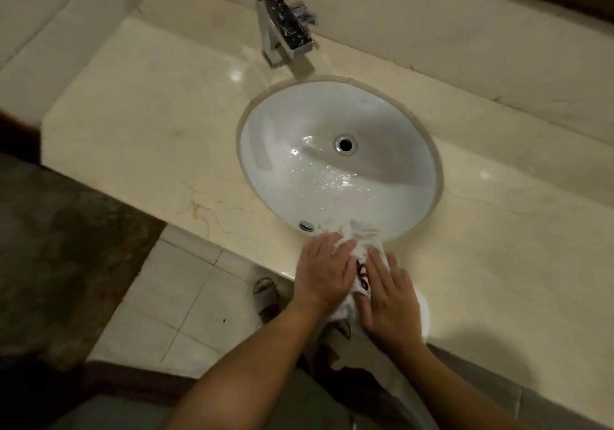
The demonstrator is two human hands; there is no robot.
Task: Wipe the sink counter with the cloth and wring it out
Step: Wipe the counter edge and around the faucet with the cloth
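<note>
A white cloth [360,235] with a red mark lies bunched on the front edge of the cream marble counter [149,130], its far end hanging over the rim of the white oval sink [272,123]. My left hand [324,270] lies flat on the cloth's left part, fingers straight and pointing toward the basin. My right hand [387,291] presses flat on the cloth's right part, fingers stretched out too. Much of the cloth is hidden under both palms, and a part hangs down over the counter's front edge.
A square chrome faucet [285,32] stands behind the basin. Water droplets glisten inside the sink near the drain [345,144]. The counter runs wide to the left and right. Below the counter's edge are white floor tiles [172,300] and a sandalled foot [265,295].
</note>
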